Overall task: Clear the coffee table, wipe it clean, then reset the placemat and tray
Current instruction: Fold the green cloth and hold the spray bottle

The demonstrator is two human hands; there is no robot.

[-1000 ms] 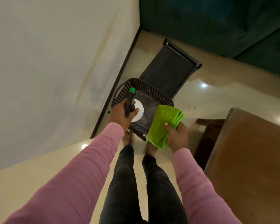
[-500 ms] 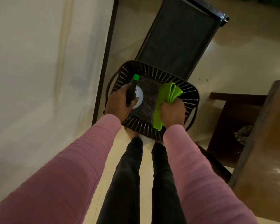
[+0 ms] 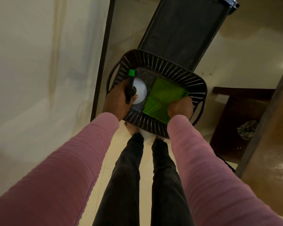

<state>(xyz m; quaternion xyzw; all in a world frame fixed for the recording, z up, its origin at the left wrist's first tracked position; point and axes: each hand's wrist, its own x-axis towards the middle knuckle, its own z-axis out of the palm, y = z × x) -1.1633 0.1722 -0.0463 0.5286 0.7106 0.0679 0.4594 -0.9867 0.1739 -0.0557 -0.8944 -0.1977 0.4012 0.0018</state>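
A dark slotted tray (image 3: 193,82) with side handles lies on the floor in front of my feet. My left hand (image 3: 117,99) is shut on a white spray bottle (image 3: 140,91) with a black trigger and green nozzle, held inside the tray's left side. My right hand (image 3: 180,108) grips a folded green cloth (image 3: 162,98) that lies flat in the tray's right half. The dark placemat (image 3: 183,30) lies on the floor just beyond the tray. The brown coffee table (image 3: 271,160) fills the right edge of the view.
A pale wall (image 3: 39,62) with a dark skirting strip (image 3: 103,54) runs along the left. A lower shelf of the coffee table (image 3: 232,128) holds a crumpled patterned cloth (image 3: 247,129). Glossy cream floor tiles surround the tray.
Both hands moved down into the tray. The green cloth went from bunched above the tray to lying flat inside it, and the spray bottle sank lower on the left side.
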